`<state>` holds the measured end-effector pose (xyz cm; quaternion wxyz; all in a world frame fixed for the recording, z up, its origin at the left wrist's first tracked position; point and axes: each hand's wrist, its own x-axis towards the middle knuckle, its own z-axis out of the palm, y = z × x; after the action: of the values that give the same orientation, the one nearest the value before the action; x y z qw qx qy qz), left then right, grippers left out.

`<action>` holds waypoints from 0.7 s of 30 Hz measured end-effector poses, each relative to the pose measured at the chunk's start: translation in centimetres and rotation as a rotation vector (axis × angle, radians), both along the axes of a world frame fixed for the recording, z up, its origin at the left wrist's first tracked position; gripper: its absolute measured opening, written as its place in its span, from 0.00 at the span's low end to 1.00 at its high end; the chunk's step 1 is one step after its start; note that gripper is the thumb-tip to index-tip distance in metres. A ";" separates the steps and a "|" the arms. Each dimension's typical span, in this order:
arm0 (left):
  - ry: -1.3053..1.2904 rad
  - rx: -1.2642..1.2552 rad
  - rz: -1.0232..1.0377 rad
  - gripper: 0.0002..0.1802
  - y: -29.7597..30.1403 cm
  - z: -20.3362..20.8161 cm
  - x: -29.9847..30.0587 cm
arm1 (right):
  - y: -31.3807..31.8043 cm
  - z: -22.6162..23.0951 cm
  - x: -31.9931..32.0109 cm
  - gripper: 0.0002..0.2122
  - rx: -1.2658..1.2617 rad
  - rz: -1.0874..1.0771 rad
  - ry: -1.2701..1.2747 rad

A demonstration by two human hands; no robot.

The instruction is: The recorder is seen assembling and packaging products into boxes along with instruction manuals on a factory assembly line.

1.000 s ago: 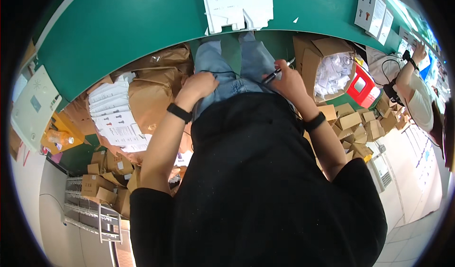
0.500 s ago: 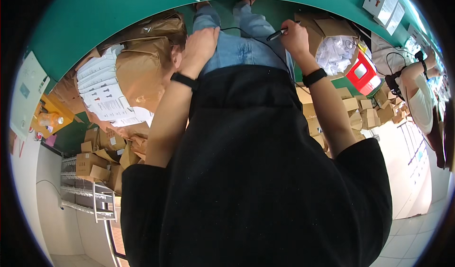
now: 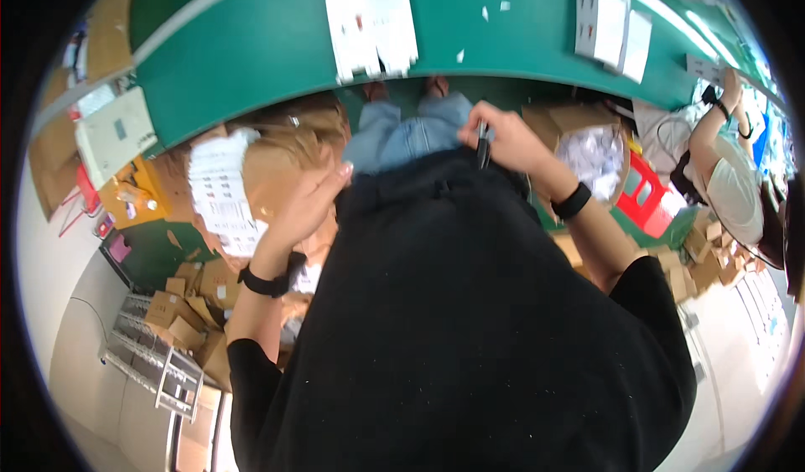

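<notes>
My right hand (image 3: 513,142) is closed around a slim black pen-shaped tool (image 3: 483,147), held upright just over my lap at the right of my black shirt's hem. Whether it is a pen or a cutter I cannot make out. My left hand (image 3: 312,202) is open and empty, its fingers stretched out together beside the shirt's left side. Close by it are a brown paper bag (image 3: 272,178) and a stack of white printed cartons (image 3: 216,191). At the near edge of the green table (image 3: 251,40) lie white printed card pieces (image 3: 369,23).
Right of my legs stands a cardboard box (image 3: 549,120) holding white crumpled material, with a red basket (image 3: 644,195) beside it. Another person's arm (image 3: 708,137) is at the far right. Brown cartons (image 3: 176,317) and a metal rack (image 3: 176,380) are behind on the left.
My view has tilted, bringing more of the table in. My left hand has come off my thigh back toward my side and opened. My right hand keeps the black tool, now upright.
</notes>
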<state>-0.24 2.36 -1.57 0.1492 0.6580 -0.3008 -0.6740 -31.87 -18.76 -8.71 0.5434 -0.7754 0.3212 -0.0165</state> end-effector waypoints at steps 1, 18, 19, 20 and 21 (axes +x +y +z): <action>0.119 0.046 0.062 0.19 -0.7 0.2 1.0 | -0.7 0.6 1.0 0.13 0.042 0.028 0.013; -0.111 -0.442 -0.343 0.17 -4.0 -6.0 0.0 | -4.9 0.7 4.0 0.21 0.230 0.407 0.141; -0.178 -0.469 -0.398 0.16 -4.3 -6.3 0.2 | -5.2 0.7 4.4 0.22 0.259 0.456 0.183; -0.243 -0.493 -0.452 0.15 -4.6 -6.6 0.3 | -5.3 0.5 4.8 0.22 0.247 0.450 0.179; -0.306 -0.517 -0.506 0.13 -5.1 -6.6 0.3 | -5.3 0.0 5.0 0.23 0.238 0.458 0.200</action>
<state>0.06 -2.71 -8.22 0.0924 0.5965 -0.6322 -0.4857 -26.85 -24.04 -8.70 0.5859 -0.7562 0.1894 0.2214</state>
